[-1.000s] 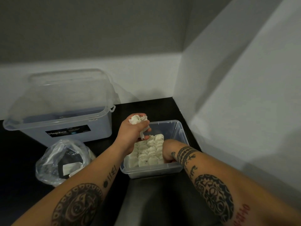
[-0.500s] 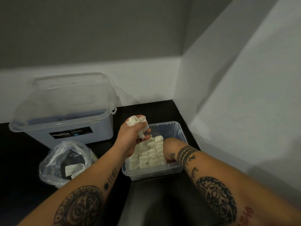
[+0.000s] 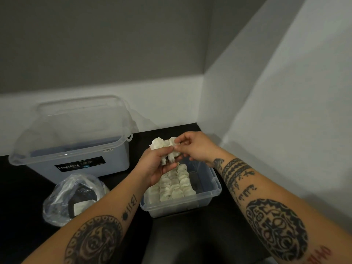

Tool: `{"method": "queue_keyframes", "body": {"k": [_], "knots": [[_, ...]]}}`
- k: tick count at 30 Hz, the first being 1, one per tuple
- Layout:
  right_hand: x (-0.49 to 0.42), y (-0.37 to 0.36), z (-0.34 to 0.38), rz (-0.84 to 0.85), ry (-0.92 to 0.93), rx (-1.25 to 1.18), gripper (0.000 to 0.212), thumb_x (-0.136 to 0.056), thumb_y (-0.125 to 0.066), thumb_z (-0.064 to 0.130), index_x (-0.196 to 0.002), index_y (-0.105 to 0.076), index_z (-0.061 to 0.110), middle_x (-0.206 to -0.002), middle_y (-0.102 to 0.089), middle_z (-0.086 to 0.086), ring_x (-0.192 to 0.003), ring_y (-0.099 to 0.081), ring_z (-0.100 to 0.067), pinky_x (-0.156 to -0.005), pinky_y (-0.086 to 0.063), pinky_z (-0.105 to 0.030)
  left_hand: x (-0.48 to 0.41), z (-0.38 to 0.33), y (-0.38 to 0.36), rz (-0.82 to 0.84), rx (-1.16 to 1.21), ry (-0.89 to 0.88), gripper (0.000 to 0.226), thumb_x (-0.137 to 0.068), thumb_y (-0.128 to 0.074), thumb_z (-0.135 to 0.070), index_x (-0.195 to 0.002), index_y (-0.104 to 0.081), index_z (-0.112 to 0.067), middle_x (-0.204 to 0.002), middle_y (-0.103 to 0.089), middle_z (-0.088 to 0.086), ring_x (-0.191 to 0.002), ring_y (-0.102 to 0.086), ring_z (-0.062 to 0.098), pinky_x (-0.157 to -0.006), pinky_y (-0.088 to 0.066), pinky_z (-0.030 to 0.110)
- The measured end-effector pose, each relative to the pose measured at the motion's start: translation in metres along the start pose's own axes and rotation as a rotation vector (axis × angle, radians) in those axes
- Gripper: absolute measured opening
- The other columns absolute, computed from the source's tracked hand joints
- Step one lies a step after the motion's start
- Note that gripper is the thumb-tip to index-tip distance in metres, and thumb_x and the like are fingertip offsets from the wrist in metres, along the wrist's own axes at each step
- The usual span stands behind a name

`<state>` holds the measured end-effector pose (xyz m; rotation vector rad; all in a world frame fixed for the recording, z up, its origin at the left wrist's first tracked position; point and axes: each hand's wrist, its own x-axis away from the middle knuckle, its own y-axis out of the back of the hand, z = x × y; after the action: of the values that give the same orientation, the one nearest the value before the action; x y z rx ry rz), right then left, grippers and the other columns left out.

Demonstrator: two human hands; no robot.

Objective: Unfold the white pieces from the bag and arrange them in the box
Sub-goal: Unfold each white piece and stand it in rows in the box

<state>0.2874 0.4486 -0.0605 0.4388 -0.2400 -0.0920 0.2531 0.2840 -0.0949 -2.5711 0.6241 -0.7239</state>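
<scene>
A crumpled white piece (image 3: 161,144) sits above the far end of the small clear box (image 3: 214,190) - the left hand (image 3: 157,165) grips it from below, and the right hand (image 3: 197,147) pinches its top edge. Rows of flattened white pieces (image 3: 175,184) fill the box's left side. The clear plastic bag (image 3: 74,197) lies to the left on the black table (image 3: 22,189), in front of a Megabox container (image 3: 80,155).

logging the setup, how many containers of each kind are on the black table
clear plastic boxes: 2 (large lidded box, small box with the rows of white pieces)
plastic bags: 1 (plastic bag)
total: 3
</scene>
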Motion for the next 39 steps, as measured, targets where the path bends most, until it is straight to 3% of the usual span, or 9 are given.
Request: {"method": "queue_keyframes", "body": {"k": [4,7,12,19,23,26,31,35,39], "knots": [[0.002,0.000,-0.014,-0.051,-0.034,-0.028,0.027,-0.087,-0.078,0.018,-0.107,-0.061,0.022,-0.097,-0.074,-0.004,-0.083,-0.072,-0.015,-0.060,-0.050,-0.024,0.003,0.001,-0.001,0.025,-0.026,0.026,0.036,-0.095,-0.068,-0.012,-0.130,-0.061,-0.011,-0.113,-0.076,0.018,-0.102,-0.076,0.030,-0.059,-0.061,0.025],[0.003,0.000,-0.017,-0.033,-0.056,-0.106,0.042,-0.089,-0.076,0.013,-0.121,-0.052,0.026,-0.097,-0.072,-0.004,-0.080,-0.070,-0.014,-0.063,-0.053,-0.025,0.003,0.002,-0.001,0.032,0.010,0.043,0.036,-0.095,-0.067,-0.011,-0.130,-0.062,-0.015,-0.106,-0.078,0.013,-0.094,-0.077,0.028,-0.054,-0.059,0.024],[0.006,0.002,-0.019,-0.027,-0.050,-0.124,0.017,-0.094,-0.067,0.010,-0.111,-0.066,0.015,-0.090,-0.073,-0.005,-0.071,-0.067,-0.012,-0.066,-0.058,-0.026,0.002,0.003,-0.002,-0.002,0.029,0.019,0.041,-0.086,-0.075,-0.009,-0.124,-0.065,-0.021,-0.092,-0.078,0.007,-0.073,-0.073,0.018,-0.052,-0.056,0.025],[0.007,0.004,-0.020,0.008,-0.019,-0.092,0.041,-0.090,-0.073,0.013,-0.126,-0.059,0.025,-0.086,-0.070,0.000,-0.074,-0.068,-0.011,-0.062,-0.053,-0.023,-0.002,0.004,-0.003,-0.024,-0.196,-0.104,0.039,-0.086,-0.080,-0.022,-0.123,-0.067,-0.022,-0.110,-0.074,0.007,-0.092,-0.070,0.020,-0.061,-0.056,0.029],[0.006,0.006,-0.021,-0.002,0.006,-0.071,0.036,-0.087,-0.075,0.015,-0.120,-0.066,0.026,-0.077,-0.068,0.004,-0.071,-0.065,-0.009,-0.062,-0.055,-0.024,-0.005,0.006,-0.005,-0.022,-0.288,-0.145,0.040,-0.085,-0.081,-0.020,-0.123,-0.066,-0.021,-0.111,-0.074,0.006,-0.095,-0.072,0.019,-0.063,-0.056,0.029],[0.007,0.010,-0.022,-0.009,0.042,0.026,0.028,-0.088,-0.075,0.020,-0.115,-0.070,0.027,-0.081,-0.070,0.005,-0.075,-0.066,-0.009,-0.065,-0.056,-0.022,-0.009,0.008,-0.006,-0.046,-0.342,-0.151,0.039,-0.084,-0.080,-0.007,-0.118,-0.067,-0.020,-0.111,-0.073,0.009,-0.093,-0.073,0.020,-0.063,-0.058,0.029],[0.003,0.018,-0.025,-0.059,0.102,0.276,0.012,-0.090,-0.075,0.027,-0.102,-0.076,0.026,-0.094,-0.074,0.005,-0.088,-0.069,-0.012,-0.082,-0.057,-0.029,-0.018,0.011,-0.001,-0.044,-0.460,-0.147,0.042,-0.082,-0.083,-0.008,-0.117,-0.065,-0.024,-0.112,-0.072,0.008,-0.097,-0.074,0.023,-0.065,-0.060,0.030],[-0.002,0.019,-0.027,-0.035,0.065,0.564,0.010,-0.092,-0.071,0.026,-0.101,-0.073,0.022,-0.092,-0.069,0.008,-0.084,-0.065,-0.008,-0.072,-0.050,-0.020,-0.023,0.012,0.004,-0.132,-0.478,-0.227,0.037,-0.085,-0.081,-0.012,-0.114,-0.063,-0.027,-0.108,-0.070,0.006,-0.094,-0.070,0.020,-0.060,-0.058,0.025],[-0.012,0.003,-0.031,0.055,0.002,0.895,0.010,-0.092,-0.065,0.017,-0.100,-0.070,0.020,-0.097,-0.068,0.000,-0.085,-0.063,-0.016,-0.075,-0.054,-0.028,-0.030,0.013,0.010,-0.198,-0.512,-0.313,0.039,-0.087,-0.080,-0.017,-0.120,-0.063,-0.026,-0.108,-0.067,0.004,-0.096,-0.069,0.021,-0.069,-0.064,0.035]]}}
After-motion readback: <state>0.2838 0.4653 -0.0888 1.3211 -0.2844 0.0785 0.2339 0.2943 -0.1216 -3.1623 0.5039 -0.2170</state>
